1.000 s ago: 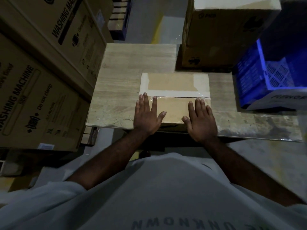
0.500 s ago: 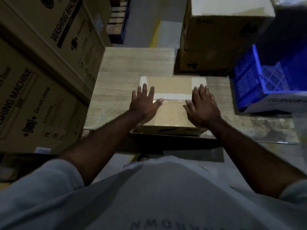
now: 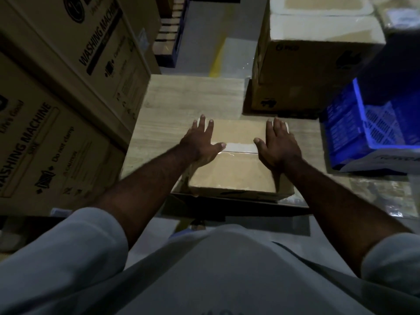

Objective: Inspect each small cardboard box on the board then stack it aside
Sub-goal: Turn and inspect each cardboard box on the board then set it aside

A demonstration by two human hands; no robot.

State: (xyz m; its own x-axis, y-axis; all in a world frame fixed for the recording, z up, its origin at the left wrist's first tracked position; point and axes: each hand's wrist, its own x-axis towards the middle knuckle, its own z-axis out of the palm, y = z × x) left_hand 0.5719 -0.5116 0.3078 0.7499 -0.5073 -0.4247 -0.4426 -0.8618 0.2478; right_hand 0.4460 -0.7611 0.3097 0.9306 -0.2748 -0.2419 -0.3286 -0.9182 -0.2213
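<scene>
Two bare hands, left [image 3: 200, 142] and right [image 3: 278, 144], lie flat and unclenched on a small taped brown cardboard box [image 3: 236, 169] overhanging the pale wooden desk's [image 3: 193, 96] near edge; sliding fingers round both sides should steady the lift.

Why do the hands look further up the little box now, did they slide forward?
Yes. Both the left hand and right hand moved from the small cardboard box's near half, across its tape strip, toward its far edge.

At the left of the frame, two big cartons [image 3: 68, 105] read "WASHING MACHINE"; the lower one also carries "Do not clamp", "CAUTION" and "Life's Good". Other print is unreadable.
</scene>
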